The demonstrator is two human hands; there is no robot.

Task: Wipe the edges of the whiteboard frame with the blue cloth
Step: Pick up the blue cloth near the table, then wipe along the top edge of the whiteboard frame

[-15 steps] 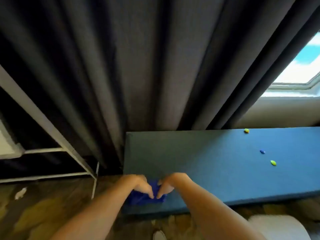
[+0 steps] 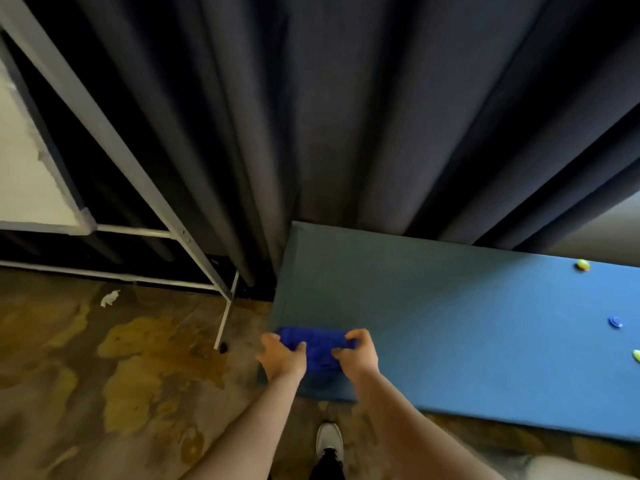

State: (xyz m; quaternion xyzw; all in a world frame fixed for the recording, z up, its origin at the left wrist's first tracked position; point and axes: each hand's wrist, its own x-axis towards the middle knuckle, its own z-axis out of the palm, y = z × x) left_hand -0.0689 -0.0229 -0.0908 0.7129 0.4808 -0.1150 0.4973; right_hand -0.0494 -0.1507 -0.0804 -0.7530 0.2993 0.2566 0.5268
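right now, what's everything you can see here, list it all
blue cloth: one, deep blue, at the blue panel's near left corner
blue panel: one, light blue, right of centre
yellow pieces: two, on the panel's right end
blue piece: one, between them
curtain: one, dark grey, behind
whiteboard: one, white, far left
stand: one, pale metal, left
crumpled scrap: one, white, on the floor
floor: brown, blotchy
shoe: one, white, bottom centre
left hand: grips the cloth
right hand: grips the cloth
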